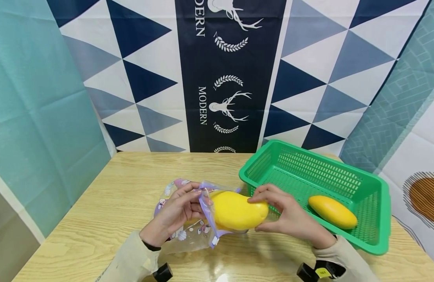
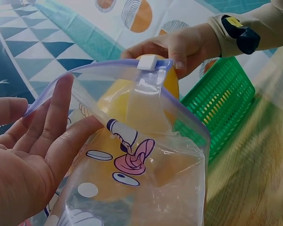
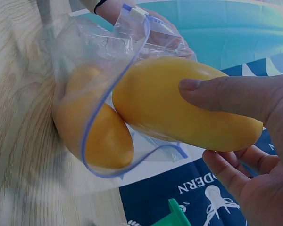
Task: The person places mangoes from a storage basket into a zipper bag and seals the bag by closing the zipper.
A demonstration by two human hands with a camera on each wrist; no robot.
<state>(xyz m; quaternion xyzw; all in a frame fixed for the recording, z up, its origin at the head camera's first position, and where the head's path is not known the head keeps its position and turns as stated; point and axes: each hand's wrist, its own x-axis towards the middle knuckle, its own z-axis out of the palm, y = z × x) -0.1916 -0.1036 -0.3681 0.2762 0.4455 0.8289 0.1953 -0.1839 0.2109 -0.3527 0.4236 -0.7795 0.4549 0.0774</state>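
At the mouth of the clear zip bag point(image 1: 193, 237), loading looks to be the step in hand: the near mango point(image 1: 238, 210) lies part inside the purple lip, part out. Can't confirm direction from one instant, but in seems likelier than out. Right hand point(image 1: 285, 213) is clamped on the exposed end, thumb one side, fingers the other. Left hand point(image 1: 176, 209) has the bag's lip pinched, holding the mouth wide.

My read on the next move: push the fruit fully past the lip, keep film from folding under it, then let go. Watch the bagged mango point(image 3: 111, 136), already low in the bag and touching it; it could block the way. Basket mango point(image 1: 332, 212) sits in the green basket point(image 1: 317, 172), right side of the desk point(image 1: 83, 235), probably next in line.

Looks: near mango is plump, elongated, smooth, glossy, even yellow, rounded end. Bag is thin, crinkled, shell-printed, white slider point(image 2: 147, 62) on the lip.
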